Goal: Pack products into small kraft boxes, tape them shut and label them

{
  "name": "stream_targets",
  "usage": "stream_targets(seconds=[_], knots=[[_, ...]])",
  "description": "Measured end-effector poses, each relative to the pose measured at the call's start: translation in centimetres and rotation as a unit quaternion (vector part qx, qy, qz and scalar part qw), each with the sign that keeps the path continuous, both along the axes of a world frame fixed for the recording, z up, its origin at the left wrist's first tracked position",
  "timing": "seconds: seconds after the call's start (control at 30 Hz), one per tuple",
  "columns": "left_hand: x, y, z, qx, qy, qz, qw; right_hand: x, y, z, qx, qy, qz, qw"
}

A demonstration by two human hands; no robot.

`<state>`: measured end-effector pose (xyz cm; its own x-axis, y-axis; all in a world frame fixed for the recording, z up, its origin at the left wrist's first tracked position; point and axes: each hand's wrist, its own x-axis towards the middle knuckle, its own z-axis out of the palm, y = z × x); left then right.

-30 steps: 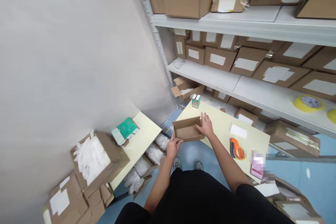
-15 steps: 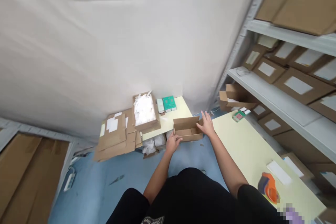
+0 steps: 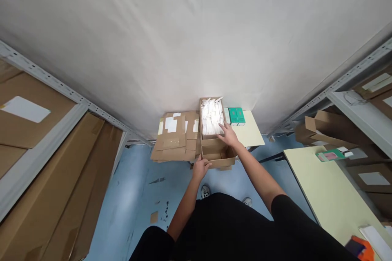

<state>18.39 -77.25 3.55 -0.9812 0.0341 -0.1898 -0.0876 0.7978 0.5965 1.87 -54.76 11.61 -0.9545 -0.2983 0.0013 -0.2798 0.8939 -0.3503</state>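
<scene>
An open cardboard box is in front of me at the near edge of the small table, its visible inside bare. My left hand grips its front left corner, thumb along the rim. Just beyond stands a cardboard carton filled with thin white pieces, too small to name exactly. My right hand is open above the back right of the box, fingers spread and reaching over the carton's near right corner. Whether those fingertips touch the white pieces I cannot tell.
Flattened cardboard lies left of the carton, green boxes right of it on the pale small table. Another table holds a green packet and an orange tape dispenser. Shelves with cartons flank both sides.
My view has swung left. The box has moved left to in front of the carton of white pieces. My right hand has left the box's right side and reached over toward the carton.
</scene>
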Motion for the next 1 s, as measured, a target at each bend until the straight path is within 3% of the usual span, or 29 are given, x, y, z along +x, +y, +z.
stream_targets(seconds=[0.1,0.23,0.43,0.7,1.0], knots=[[-0.8,-1.8,0.3,-0.009,-0.008,0.003,1.000,-3.3,-4.5,-0.3,0.032,-0.065,-0.013,0.997],[-1.7,-2.0,0.4,-0.012,-0.030,0.009,0.999,-7.1,-8.8,-1.4,0.073,-0.162,-0.056,0.983],[-2.6,-1.9,0.6,-0.003,-0.036,-0.004,0.999,-8.4,-12.3,-3.5,0.109,-0.181,-0.113,0.971],[-2.6,-2.6,1.1,-0.003,-0.049,0.002,0.999,-7.7,-9.6,-2.3,0.069,-0.108,-0.125,0.984],[-2.6,-0.5,1.8,-0.029,-0.004,-0.018,0.999,-5.7,-3.1,0.8,-0.079,0.071,-0.099,0.989]])
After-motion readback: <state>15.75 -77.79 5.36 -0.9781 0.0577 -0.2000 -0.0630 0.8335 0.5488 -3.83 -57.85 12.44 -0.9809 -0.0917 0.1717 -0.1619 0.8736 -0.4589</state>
